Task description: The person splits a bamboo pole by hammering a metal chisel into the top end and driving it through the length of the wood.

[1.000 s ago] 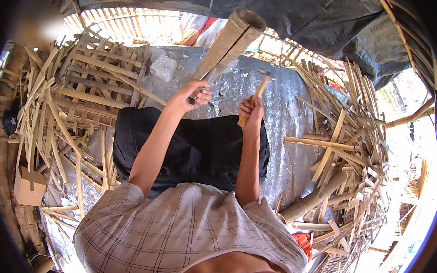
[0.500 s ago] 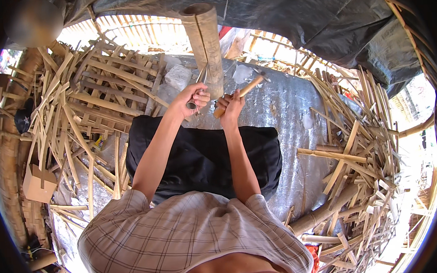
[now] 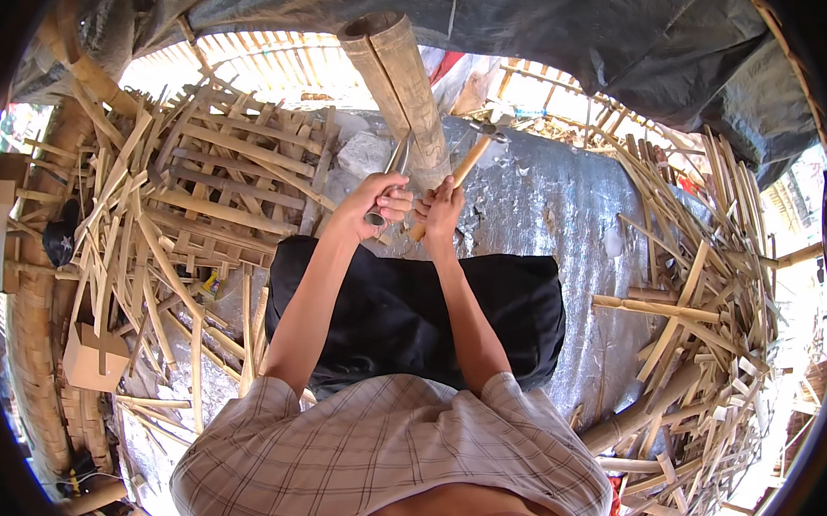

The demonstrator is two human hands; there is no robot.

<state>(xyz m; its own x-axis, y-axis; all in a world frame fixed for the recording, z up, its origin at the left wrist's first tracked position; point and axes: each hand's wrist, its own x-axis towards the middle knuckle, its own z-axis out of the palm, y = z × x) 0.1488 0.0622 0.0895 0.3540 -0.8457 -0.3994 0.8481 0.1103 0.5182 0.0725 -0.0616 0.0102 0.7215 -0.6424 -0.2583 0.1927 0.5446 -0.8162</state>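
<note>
In my left hand [image 3: 382, 204] is a pointed metal blade [image 3: 402, 153] with a hollow, tube-shaped handle. The fingers wrap round that handle, and the tip points up and away from me beside a thick bamboo pole [image 3: 389, 70]. A long dark split runs down the pole; whether the blade touches it, I cannot tell. Close by on the right, my right hand [image 3: 443, 209] grips a hammer by its wooden handle [image 3: 471, 160]. The hammer's metal head [image 3: 488, 129] is raised to the right of the pole. Black cloth [image 3: 425, 304] covers my lap below both forearms.
Bamboo strips and lattice pieces [image 3: 234, 169] pile up on the left, near a cardboard box [image 3: 95, 357]. More bamboo offcuts [image 3: 694, 338] heap on the right. A silvery sheet [image 3: 568, 214] covers the ground, with a pale block [image 3: 365, 154] behind my left hand. Dark tarpaulin [image 3: 606, 28] hangs overhead.
The whole view has shifted, so the scene sits further right and lower. The hammer has turned more upright, and my hands are slightly closer together. Both tools stay in hand.
</note>
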